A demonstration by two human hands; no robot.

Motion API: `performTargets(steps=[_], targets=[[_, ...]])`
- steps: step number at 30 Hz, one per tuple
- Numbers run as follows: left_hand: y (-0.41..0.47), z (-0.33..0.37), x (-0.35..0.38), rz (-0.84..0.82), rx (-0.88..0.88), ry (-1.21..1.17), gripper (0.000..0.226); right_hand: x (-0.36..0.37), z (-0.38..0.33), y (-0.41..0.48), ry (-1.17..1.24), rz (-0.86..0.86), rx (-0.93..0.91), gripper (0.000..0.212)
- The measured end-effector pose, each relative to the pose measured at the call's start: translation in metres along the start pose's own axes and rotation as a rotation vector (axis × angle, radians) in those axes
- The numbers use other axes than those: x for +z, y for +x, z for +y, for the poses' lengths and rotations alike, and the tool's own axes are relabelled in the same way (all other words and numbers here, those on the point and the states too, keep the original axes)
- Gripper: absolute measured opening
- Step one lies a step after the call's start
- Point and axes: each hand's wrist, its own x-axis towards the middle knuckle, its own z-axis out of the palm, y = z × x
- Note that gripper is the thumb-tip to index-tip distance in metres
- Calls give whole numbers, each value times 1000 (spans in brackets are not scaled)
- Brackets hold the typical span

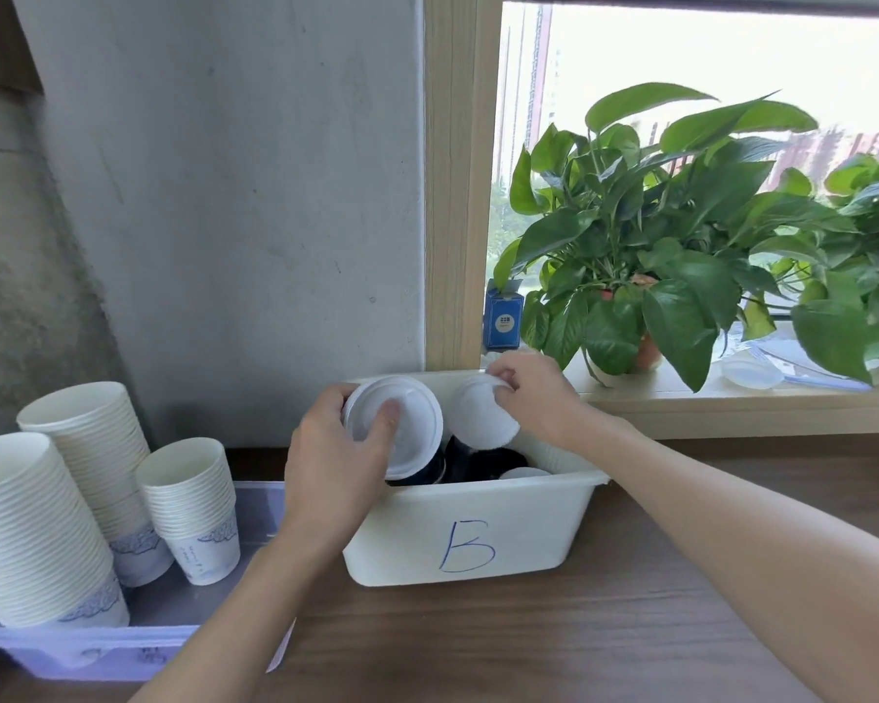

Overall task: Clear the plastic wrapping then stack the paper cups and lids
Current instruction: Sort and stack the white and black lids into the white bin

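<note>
Left hand [336,459]: thumb and fingers curled round a white lid [412,428], above the left end of the white bin [468,525] marked B | Right hand [539,398]: fingertips pinch a second lid [478,418] over the bin's rear edge | Bin: at the back edge of the table [579,626] | Paper cup stacks [36,525]: in the lilac tray [97,646], at the table's left edge.

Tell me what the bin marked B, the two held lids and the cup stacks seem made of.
Bin marked B: probably moulded plastic, smooth, slightly glossy, rounded corners. Left lid, in the left hand, and right lid, in the right hand: matte white, pressed ridges; plastic or moulded fibre, cannot tell. Cup stacks: paper, matte, rolled rims, blue print.
</note>
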Motion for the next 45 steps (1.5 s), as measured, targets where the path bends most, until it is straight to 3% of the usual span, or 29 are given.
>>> performTargets(steps=[5,11,15,20,26,29,35,39,42,45], targets=[[-16,16,-15,44,58,-160,18,-32,-33,-25,305,136,6,7],[-77,11,-33,-20,124,-216,16,-50,-80,-97,582,239,-75,4],[-117,-20,-29,-101,13,-243,9,-34,-91,-151,716,196,-83,6],[-147,-51,-20,-254,-141,-277,19,19,-66,-194,741,52,36,8],[-151,-55,-18,-327,-301,-435,27,63,-42,-213,760,48,174,12],[-148,-63,-17,-381,-361,-518,43,77,-39,-213,740,95,183,9],[-152,-68,-12,-396,-190,-359,54,99,-38,-218,713,125,170,7],[-150,-76,-10,-378,-137,-305,47,102,-37,-215,744,100,136,5],[-148,-80,-10,-351,-49,-223,46,107,-38,-214,739,-29,114,32],[-149,-78,-10,-310,-11,-215,46,107,-38,-214,746,-27,118,32]])
